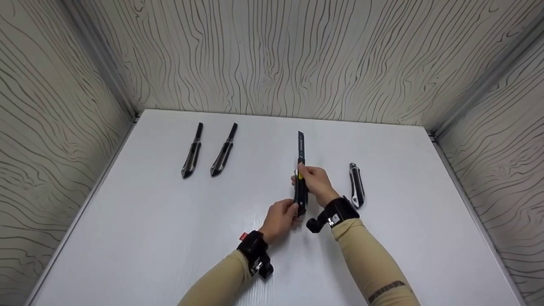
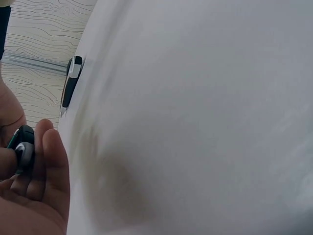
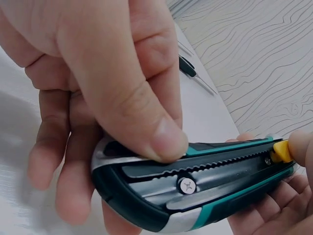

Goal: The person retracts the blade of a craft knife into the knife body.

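Note:
Both hands hold a utility knife over the white table, its dark blade extended and pointing to the far edge. The handle is black and teal with silver parts. My left hand pinches the rear end of the handle, thumb on top. Further up, my right hand grips the front part, with its thumb against the yellow slider. In the left wrist view, only the handle's rear end shows between the fingers.
Two more utility knives lie at the left of the table, blades out. Another utility knife lies right of my right hand, no long blade showing. Wood-grain panels enclose the table's back and sides.

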`<state>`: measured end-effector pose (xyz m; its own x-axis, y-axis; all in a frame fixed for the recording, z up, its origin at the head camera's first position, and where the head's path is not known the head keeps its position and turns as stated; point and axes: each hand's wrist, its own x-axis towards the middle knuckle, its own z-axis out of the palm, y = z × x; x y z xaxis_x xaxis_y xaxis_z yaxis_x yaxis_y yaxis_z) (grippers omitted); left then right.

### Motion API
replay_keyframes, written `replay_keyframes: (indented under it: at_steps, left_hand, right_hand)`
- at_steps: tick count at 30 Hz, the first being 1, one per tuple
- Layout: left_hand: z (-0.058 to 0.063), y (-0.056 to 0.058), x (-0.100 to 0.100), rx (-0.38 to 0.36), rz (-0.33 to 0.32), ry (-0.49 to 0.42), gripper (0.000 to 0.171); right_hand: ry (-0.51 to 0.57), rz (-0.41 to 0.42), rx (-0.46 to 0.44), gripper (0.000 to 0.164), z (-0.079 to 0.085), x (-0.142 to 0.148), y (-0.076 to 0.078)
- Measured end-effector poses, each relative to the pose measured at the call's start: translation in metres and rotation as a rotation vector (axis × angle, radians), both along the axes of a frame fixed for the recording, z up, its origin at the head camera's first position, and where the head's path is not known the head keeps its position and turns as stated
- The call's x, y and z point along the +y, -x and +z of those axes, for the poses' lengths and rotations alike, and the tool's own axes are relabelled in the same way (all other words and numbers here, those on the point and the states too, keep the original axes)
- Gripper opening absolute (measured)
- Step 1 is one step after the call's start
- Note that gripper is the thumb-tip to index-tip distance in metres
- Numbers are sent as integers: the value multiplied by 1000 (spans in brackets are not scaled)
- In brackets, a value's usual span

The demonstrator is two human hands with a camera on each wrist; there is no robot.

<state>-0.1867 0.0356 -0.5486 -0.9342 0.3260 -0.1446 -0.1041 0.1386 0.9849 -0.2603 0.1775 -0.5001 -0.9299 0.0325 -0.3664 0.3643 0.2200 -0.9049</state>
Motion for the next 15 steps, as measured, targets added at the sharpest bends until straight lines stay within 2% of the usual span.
replay_keyframes:
  at_steps: [15]
  left_hand:
    - [0,-1,1,25,12,-7,23]
  right_hand:
    - [59,6,-9,39,-2,1,2]
